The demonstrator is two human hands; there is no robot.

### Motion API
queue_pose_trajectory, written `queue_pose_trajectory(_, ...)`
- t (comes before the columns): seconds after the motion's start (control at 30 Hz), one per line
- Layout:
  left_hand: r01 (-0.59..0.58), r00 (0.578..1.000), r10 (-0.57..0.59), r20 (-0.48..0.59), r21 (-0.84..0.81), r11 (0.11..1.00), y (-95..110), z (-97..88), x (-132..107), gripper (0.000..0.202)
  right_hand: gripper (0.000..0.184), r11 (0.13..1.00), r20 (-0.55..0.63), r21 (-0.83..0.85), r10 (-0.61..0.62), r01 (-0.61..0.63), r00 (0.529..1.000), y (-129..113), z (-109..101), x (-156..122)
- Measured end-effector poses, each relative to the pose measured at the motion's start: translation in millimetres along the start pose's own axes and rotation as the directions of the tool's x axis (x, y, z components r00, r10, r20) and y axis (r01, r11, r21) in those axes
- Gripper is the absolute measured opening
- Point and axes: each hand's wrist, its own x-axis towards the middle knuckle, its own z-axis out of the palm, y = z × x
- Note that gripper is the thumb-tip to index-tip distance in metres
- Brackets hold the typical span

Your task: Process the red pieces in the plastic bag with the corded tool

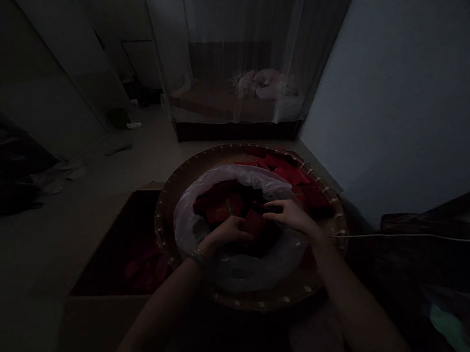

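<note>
The room is very dark. A round woven bamboo tray point(161, 213) holds an open whitish plastic bag point(189, 211) with dark red packets point(217, 213) inside. Over the bag's mouth, a red packet point(255, 224) sits between my hands; its exact kind is hard to make out. My left hand point(230, 231), with a bracelet at the wrist, closes on the packet's near left side. From the right, the fingers of my right hand point(288, 215) pinch its upper edge. More red packets point(291, 174) lie loose along the tray's far right side.
An open cardboard box point(106, 297) with reddish stuff inside stands left of the tray. A white cord point(416, 234) runs right from the tray's rim. Behind are a bed under a sheer curtain point(233, 101) and a pale wall point(393, 90) at right.
</note>
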Motion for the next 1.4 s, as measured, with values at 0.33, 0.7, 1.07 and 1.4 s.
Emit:
queue_pose_trajectory(0.33,0.018,1.000,-0.018,-0.011,0.008,1.000,2,2.0,-2,0.032,0.033,0.996,-0.082,-0.066,-0.059,0.053,0.995,13,-3,5)
queue_pose_trajectory(0.7,0.037,0.999,-0.037,-0.029,-0.016,0.999,-1,-3.4,2,0.026,0.037,0.998,-0.221,-0.046,-0.052,0.043,0.974,20,-2,12)
queue_pose_trajectory(1.07,0.061,0.997,-0.059,-0.053,0.053,0.997,4,-1.8,2,0.030,0.037,1.000,-0.075,0.009,-0.011,0.012,0.997,15,-1,4)
queue_pose_trajectory(1.4,0.070,0.998,-0.070,-0.002,0.021,0.997,6,0.4,-3,0.021,0.033,0.999,-0.110,-0.033,-0.026,0.022,0.994,9,4,6)
